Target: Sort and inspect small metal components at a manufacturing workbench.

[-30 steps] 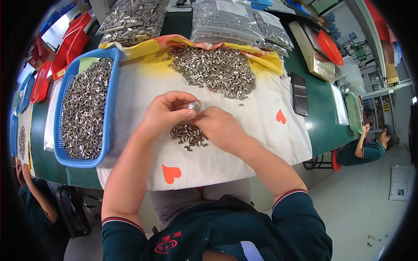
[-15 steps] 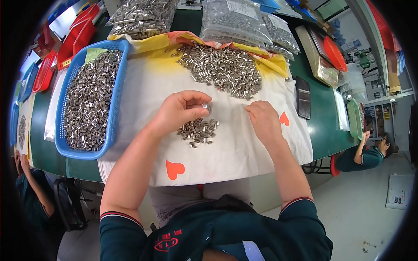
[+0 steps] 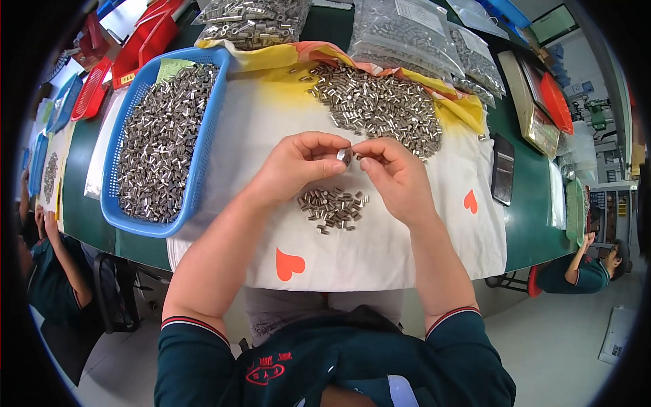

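Observation:
My left hand (image 3: 298, 166) pinches a short, shiny round metal piece (image 3: 344, 157) between thumb and fingertips, above the white cloth (image 3: 366, 261). Close against its right side is my right hand (image 3: 399, 178), thumb and fingers pressed together. Whatever those fingertips grip, if anything, is too small to make out. Below both hands lies a small pile of short metal cylinders (image 3: 332, 209). Farther away, a larger heap of similar cylinders (image 3: 380, 105) is spread near the cloth's yellow edge.
A blue basket (image 3: 140, 227) full of metal cylinders stands at the left. Bags of metal parts (image 3: 400, 34) line the back. A black phone (image 3: 502, 169) lies on the green table (image 3: 525, 230) at the right. Other people (image 3: 57, 271) sit at both sides.
My right hand has moved left and inward, from over the cloth up to the metal piece in my left hand. The whole view has shifted slightly.

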### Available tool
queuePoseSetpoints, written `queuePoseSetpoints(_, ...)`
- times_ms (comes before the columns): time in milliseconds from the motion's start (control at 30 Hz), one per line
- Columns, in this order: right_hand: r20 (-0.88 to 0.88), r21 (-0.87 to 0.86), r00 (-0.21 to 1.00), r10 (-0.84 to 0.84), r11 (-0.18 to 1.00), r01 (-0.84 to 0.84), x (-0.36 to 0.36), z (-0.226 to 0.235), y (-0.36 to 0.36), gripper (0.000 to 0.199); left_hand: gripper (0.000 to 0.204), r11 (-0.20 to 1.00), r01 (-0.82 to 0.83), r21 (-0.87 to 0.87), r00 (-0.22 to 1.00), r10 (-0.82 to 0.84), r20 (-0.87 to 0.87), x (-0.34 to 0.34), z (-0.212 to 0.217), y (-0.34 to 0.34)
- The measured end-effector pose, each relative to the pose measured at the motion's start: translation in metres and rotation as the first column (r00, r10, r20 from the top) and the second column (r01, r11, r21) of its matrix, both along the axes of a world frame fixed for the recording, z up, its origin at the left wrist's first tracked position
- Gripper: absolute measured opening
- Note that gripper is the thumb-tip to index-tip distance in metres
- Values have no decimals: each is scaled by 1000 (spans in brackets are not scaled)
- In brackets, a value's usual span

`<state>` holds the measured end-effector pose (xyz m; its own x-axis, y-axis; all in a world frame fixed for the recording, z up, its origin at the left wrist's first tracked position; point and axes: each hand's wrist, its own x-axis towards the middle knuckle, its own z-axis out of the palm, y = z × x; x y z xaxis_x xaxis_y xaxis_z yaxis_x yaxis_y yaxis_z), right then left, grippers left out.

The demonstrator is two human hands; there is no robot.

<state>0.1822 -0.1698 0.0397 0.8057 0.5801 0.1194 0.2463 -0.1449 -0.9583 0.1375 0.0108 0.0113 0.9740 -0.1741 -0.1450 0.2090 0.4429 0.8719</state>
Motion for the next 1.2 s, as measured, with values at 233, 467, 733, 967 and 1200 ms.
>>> queuePoseSetpoints(233,-25,-72,1000,-1,997,-1,0,3,-2,9,31,996,28,87,999,-30,29,-1,1,-4)
queuePoseSetpoints(467,452,-192,892,-7,976,105,-6,-2,3,11,29,966,-32,257,999,22,44,-2,3,-9)
queuePoseSetpoints(733,323,-114,946,-18,992,58,-3,2,1,10,28,984,-39,174,998,49,-51,-3,7,-5)
queuePoseSetpoints(967,151,-201,989,2,979,29,0,0,-1,9,30,961,25,275,1000,-19,-24,-4,8,-4)
queuePoseSetpoints(1200,211,-270,975,-69,955,126,26,3,-1,6,28,920,76,385,996,-89,15,-1,7,-6)
